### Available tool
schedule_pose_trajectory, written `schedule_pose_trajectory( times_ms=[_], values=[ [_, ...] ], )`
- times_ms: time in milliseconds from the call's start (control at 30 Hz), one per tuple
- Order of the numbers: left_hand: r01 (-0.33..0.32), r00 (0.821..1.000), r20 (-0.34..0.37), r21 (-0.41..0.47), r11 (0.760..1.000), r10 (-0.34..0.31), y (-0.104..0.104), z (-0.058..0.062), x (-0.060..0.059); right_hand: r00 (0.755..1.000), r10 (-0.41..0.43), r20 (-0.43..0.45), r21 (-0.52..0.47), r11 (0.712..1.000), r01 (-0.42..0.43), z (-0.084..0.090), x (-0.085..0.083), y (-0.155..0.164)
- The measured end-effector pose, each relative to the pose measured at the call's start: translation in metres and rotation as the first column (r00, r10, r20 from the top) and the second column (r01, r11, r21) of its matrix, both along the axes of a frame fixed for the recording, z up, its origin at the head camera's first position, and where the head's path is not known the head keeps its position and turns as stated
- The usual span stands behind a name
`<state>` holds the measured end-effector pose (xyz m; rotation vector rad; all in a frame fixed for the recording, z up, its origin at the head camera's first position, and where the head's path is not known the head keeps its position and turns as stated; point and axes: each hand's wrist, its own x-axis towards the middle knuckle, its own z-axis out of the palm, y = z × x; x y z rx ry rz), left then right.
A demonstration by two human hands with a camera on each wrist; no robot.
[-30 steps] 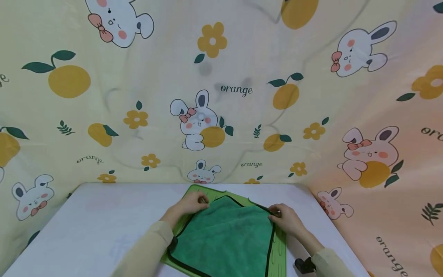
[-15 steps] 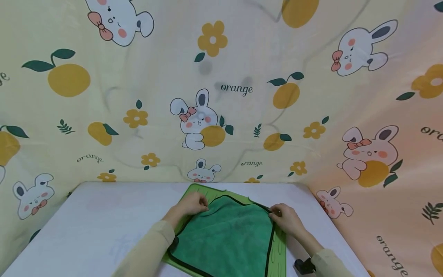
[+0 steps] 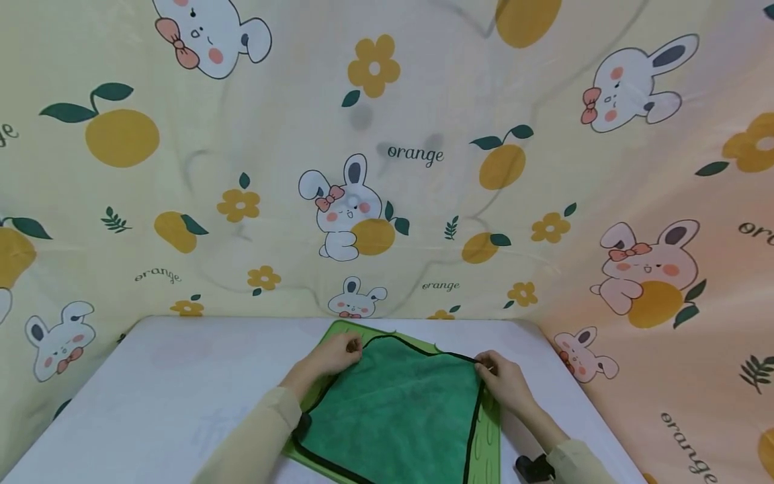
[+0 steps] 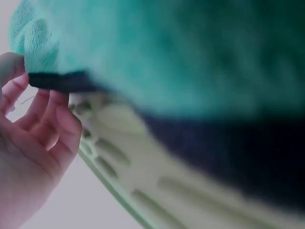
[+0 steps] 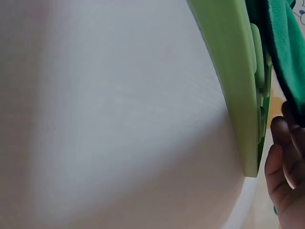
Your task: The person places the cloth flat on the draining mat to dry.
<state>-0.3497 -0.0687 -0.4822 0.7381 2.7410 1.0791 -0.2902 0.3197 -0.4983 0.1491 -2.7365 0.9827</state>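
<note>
A green cloth [image 3: 396,410] with black edging lies spread over a light green board [image 3: 486,444] that has raised oblong shapes. My left hand [image 3: 329,356] pinches the cloth's far left corner; in the left wrist view, thumb and fingers [image 4: 13,67] meet at the black-edged corner of the cloth [image 4: 45,52]. At the far right corner, my right hand [image 3: 508,384] pinches the cloth between thumb and fingers. The right wrist view shows that corner of the cloth [image 5: 288,57] raised above the board [image 5: 224,71], the right hand [image 5: 288,171] partly cut off by the frame edge.
The board rests on a white table [image 3: 181,390]. A black object [image 3: 535,468] sits by the right sleeve, and a dark piece [image 3: 304,425] shows by the left forearm. Behind stands a curtain [image 3: 272,134] printed with rabbits and oranges.
My right hand has moved slightly up and to the right with its corner. The cloth's far edge has risen a little and looks flatter; the left hand barely moved.
</note>
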Motion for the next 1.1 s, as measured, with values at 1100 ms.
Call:
schedule_pose_trajectory(
  times_ms=[1100],
  values=[
    [-0.061, 0.991, -0.131, -0.216, 0.975, 0.033, -0.005, 0.004, 0.003, 1.0, 0.015, -0.011, 0.174, 0.985, -0.012, 0.003, -0.012, -0.017]
  ],
)
